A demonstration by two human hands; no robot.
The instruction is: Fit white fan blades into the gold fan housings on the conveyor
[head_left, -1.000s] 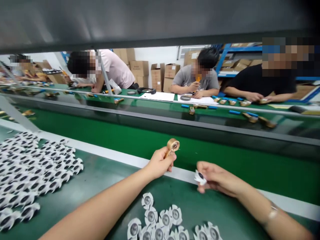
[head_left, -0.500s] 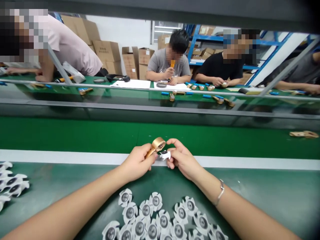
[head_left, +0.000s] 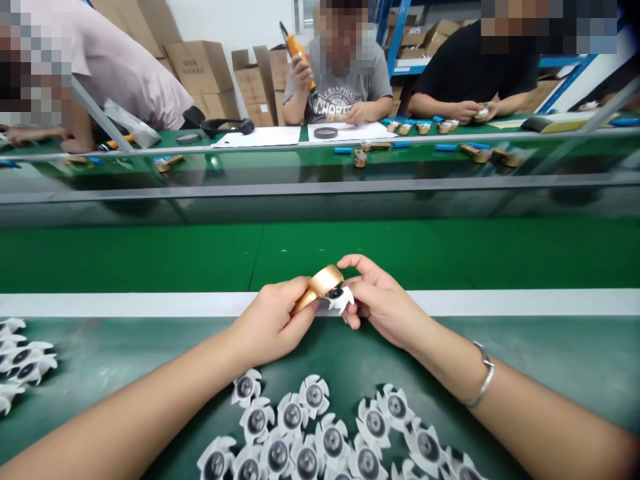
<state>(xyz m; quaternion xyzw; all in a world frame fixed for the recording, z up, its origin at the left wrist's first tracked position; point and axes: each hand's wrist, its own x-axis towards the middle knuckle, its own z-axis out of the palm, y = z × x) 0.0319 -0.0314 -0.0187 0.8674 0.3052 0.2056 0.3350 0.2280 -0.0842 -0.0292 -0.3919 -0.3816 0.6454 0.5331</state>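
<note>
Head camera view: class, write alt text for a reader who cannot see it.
A left hand holds a gold ring-headed part and the right hand holds a white finned disc against it, over a green worktable. More such discs lie loose nearer the camera; beyond a green conveyor belt, other people work at a bench.

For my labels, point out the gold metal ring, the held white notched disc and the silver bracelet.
gold metal ring (head_left: 326, 279), head view, outer band.
white notched disc (head_left: 345, 301), head view, white tab.
silver bracelet (head_left: 487, 383), head view, band at wrist.
</note>
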